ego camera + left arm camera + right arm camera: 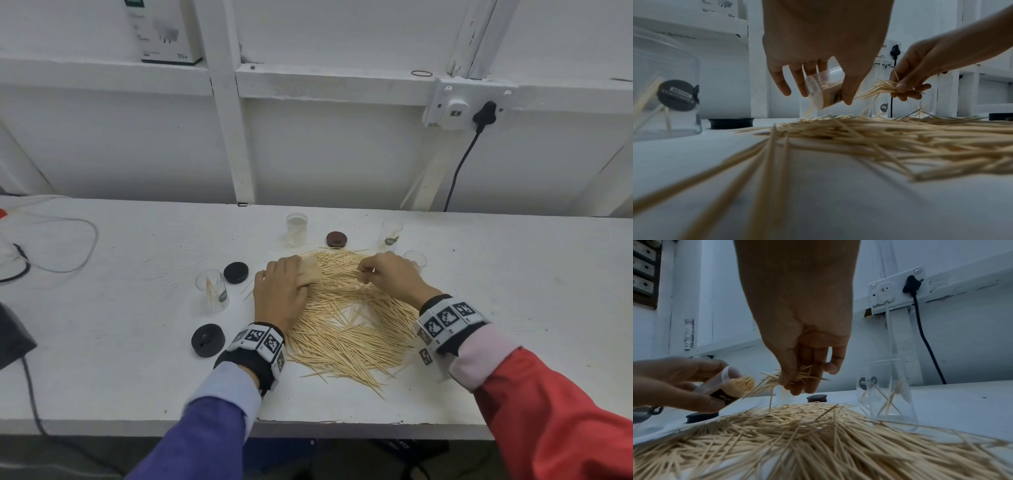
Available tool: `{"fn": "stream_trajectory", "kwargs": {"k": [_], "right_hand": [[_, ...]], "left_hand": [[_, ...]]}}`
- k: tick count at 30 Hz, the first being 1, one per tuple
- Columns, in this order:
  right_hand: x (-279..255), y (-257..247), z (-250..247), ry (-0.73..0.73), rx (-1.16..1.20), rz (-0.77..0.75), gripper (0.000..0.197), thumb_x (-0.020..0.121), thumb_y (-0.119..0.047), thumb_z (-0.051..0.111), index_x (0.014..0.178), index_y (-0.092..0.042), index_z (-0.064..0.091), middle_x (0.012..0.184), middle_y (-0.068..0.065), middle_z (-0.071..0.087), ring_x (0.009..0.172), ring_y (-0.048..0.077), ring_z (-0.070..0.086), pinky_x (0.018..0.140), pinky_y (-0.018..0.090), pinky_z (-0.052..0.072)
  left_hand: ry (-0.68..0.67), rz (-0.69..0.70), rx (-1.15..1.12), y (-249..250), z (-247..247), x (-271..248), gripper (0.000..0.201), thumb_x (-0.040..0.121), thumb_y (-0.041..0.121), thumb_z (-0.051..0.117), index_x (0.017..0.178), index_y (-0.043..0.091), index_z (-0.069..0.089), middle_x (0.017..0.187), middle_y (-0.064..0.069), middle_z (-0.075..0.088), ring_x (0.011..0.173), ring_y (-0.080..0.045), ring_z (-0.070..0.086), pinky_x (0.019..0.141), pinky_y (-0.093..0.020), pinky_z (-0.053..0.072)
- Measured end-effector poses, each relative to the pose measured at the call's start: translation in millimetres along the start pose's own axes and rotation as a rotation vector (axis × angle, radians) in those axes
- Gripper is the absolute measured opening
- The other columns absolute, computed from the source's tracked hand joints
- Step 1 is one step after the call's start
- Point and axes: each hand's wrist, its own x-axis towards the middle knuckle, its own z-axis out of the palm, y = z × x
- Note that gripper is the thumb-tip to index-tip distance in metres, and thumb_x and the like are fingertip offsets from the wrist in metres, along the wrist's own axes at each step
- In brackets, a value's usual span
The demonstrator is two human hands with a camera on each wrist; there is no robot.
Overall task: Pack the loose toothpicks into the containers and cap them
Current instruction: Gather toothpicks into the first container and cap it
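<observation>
White painted surface [479,274] against a white panelled wall. Left hand [282,291] fingers [779,81] curl round a tilted container [825,91], mouth toward the right hand [394,274], whose fingers [813,369] pinch a toothpick bundle [879,88] pointing at that mouth. Loose toothpicks [349,329] lie below both hands, short of the near edge.

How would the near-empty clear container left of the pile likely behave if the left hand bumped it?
The clear container stands upright, tall for its base, with only a few toothpicks inside, so it is probably light and apt to tip. Being round, it would likely roll once down. With no cap on, the picks could spill out.
</observation>
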Motion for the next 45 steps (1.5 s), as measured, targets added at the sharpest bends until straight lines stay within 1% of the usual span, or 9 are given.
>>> {"fn": "stream_trajectory", "kwargs": {"k": [3, 9, 14, 21, 26, 35, 38, 40, 45], "right_hand": [[-1, 1, -4, 0.024, 0.022, 0.0, 0.018, 0.094, -0.026, 0.061, 0.084, -0.013, 0.069, 0.082, -0.003, 0.069, 0.077, 0.017, 0.062, 0.062, 0.029, 0.042], [-4, -3, -11, 0.07, 0.125, 0.005, 0.021, 0.094, -0.028, 0.062, 0.084, -0.011, 0.068, 0.079, 0.001, 0.07, 0.072, 0.02, 0.063, 0.067, 0.037, 0.049], [-2, -4, -14, 0.109, 0.215, 0.004, 0.022, 0.092, -0.029, 0.064, 0.085, -0.008, 0.069, 0.079, 0.003, 0.07, 0.071, 0.02, 0.064, 0.068, 0.038, 0.05], [0, -4, -12, 0.126, 0.315, -0.007, 0.015, 0.091, -0.027, 0.066, 0.083, -0.015, 0.07, 0.069, -0.012, 0.065, 0.061, 0.007, 0.062, 0.067, 0.035, 0.05], [0, -5, -10, 0.125, 0.383, -0.019, 0.013, 0.09, -0.023, 0.067, 0.081, -0.014, 0.07, 0.064, -0.014, 0.063, 0.061, 0.009, 0.063, 0.061, 0.028, 0.046], [4, -5, -1, 0.039, 0.17, -0.011, 0.015, 0.092, -0.028, 0.064, 0.092, -0.015, 0.07, 0.069, -0.013, 0.06, 0.07, 0.014, 0.061, 0.068, 0.032, 0.048], [6, -9, -2, 0.049, 0.067, -0.055, 0.017, 0.094, -0.031, 0.062, 0.094, -0.016, 0.07, 0.08, -0.005, 0.067, 0.073, 0.016, 0.06, 0.062, 0.03, 0.043], [8, -11, -3, 0.066, -0.001, -0.096, 0.018, 0.095, -0.032, 0.06, 0.093, -0.017, 0.07, 0.081, -0.005, 0.067, 0.073, 0.015, 0.058, 0.058, 0.028, 0.037], [12, -19, -4, 0.088, -0.175, -0.219, 0.021, 0.098, -0.031, 0.053, 0.092, -0.017, 0.067, 0.091, -0.005, 0.069, 0.081, 0.018, 0.061, 0.057, 0.029, 0.037]], "left_hand": [[-0.013, 0.006, 0.013, 0, 0, -1, 0.047, 0.089, 0.034, 0.055, 0.132, 0.019, 0.045, 0.125, -0.001, 0.054, 0.114, -0.024, 0.047, 0.092, -0.038, 0.033], [-0.039, 0.003, 0.01, 0, 0, 0, 0.047, 0.089, 0.035, 0.054, 0.133, 0.02, 0.044, 0.126, 0.0, 0.054, 0.115, -0.023, 0.047, 0.093, -0.038, 0.033], [-0.046, 0.005, 0.01, 0, 0, 0, 0.047, 0.09, 0.037, 0.054, 0.132, 0.02, 0.043, 0.127, 0.0, 0.054, 0.115, -0.023, 0.047, 0.093, -0.037, 0.034], [-0.064, 0.008, -0.001, 0, 1, 0, 0.048, 0.091, 0.043, 0.052, 0.133, 0.022, 0.042, 0.127, 0.002, 0.054, 0.114, -0.022, 0.048, 0.092, -0.037, 0.035], [-0.079, 0.013, -0.028, 1, 1, 1, 0.048, 0.09, 0.046, 0.053, 0.131, 0.022, 0.043, 0.123, 0.002, 0.055, 0.109, -0.021, 0.051, 0.089, -0.037, 0.037], [-0.077, 0.048, -0.097, 4, 0, 1, 0.047, 0.09, 0.05, 0.053, 0.126, 0.02, 0.044, 0.12, 0.001, 0.056, 0.106, -0.022, 0.053, 0.087, -0.038, 0.043], [-0.096, 0.043, -0.085, 3, 0, 1, 0.05, 0.088, 0.049, 0.055, 0.128, 0.021, 0.044, 0.121, 0.002, 0.056, 0.107, -0.022, 0.053, 0.088, -0.038, 0.041], [-0.111, 0.045, -0.069, 2, 1, 1, 0.052, 0.088, 0.05, 0.055, 0.129, 0.022, 0.043, 0.122, 0.002, 0.055, 0.109, -0.021, 0.052, 0.089, -0.038, 0.04], [-0.13, 0.056, -0.07, 3, 0, 1, 0.056, 0.088, 0.051, 0.056, 0.133, 0.022, 0.043, 0.125, 0.002, 0.055, 0.113, -0.021, 0.051, 0.093, -0.039, 0.04]]}}
